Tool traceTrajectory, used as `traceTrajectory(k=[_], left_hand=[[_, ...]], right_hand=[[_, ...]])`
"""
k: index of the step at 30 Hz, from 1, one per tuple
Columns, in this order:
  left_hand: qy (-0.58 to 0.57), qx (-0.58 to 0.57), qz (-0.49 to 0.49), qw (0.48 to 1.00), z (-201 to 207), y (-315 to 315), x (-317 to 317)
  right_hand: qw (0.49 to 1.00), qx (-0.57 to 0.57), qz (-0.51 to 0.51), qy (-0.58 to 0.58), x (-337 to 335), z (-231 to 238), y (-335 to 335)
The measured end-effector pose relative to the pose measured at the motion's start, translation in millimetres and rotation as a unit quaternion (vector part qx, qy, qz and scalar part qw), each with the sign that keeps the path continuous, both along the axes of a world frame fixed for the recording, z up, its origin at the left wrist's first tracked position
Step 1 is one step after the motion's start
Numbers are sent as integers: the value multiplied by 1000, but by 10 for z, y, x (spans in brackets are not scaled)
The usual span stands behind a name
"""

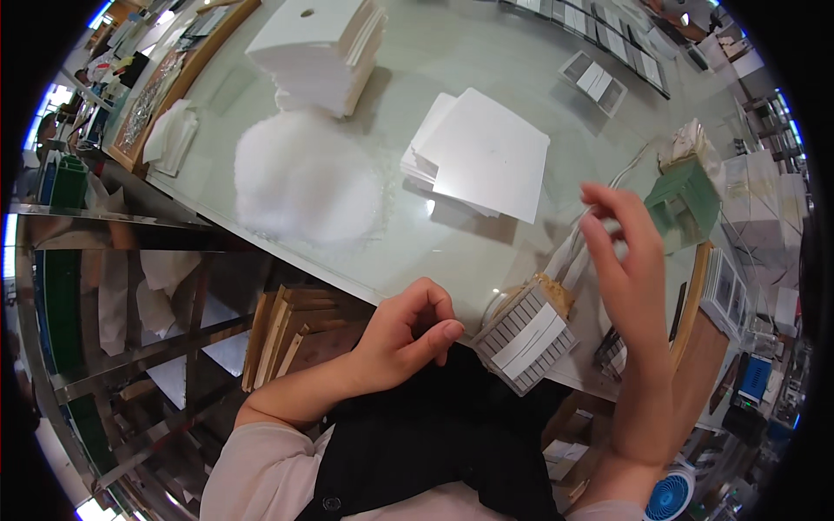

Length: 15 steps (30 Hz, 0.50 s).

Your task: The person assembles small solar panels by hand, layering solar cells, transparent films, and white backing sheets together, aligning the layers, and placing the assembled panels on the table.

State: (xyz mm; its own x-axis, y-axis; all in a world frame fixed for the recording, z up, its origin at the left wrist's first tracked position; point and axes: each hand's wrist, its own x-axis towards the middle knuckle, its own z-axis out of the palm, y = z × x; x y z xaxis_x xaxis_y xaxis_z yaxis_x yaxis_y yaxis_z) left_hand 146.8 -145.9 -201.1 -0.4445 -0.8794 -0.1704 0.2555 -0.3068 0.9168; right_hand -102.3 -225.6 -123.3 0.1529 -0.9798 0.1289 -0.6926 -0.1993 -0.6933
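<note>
My left hand [407,334] is at the table's front edge, over my dark apron, its fingers curled in with the thumb alongside. Whatever the curled fingers may hold is hidden. My right hand [624,256] is raised over the right side of the table, thumb and forefinger apart, near a pale cable [569,247]. Between the hands, a grey slatted block [514,358] with white strips across its face tilts over the table edge. Behind it shows a tan, rough-looking piece [556,295]. Beyond lies a loose stack of white sheets [493,156].
A fluffy white heap [304,178] and a tall stack of white pads [317,43] stand to the left. A green block [685,204] stands on the right. A framed panel [592,82] lies farther back. Wooden boards [300,321] sit below the table's left edge.
</note>
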Motion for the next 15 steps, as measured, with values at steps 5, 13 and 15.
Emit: traceTrajectory(k=[5, 13, 15], left_hand=[[-36, -37, 18, 999, 40, 7, 58], [-45, -25, 42, 998, 11, -3, 152], [-39, -29, 43, 998, -1, -27, 135]], right_hand=[[996, -71, 9, 59, 174, -179, -539], [962, -213, 26, 170, 251, -278, -582], [939, -291, 33, 180, 242, -278, -578]])
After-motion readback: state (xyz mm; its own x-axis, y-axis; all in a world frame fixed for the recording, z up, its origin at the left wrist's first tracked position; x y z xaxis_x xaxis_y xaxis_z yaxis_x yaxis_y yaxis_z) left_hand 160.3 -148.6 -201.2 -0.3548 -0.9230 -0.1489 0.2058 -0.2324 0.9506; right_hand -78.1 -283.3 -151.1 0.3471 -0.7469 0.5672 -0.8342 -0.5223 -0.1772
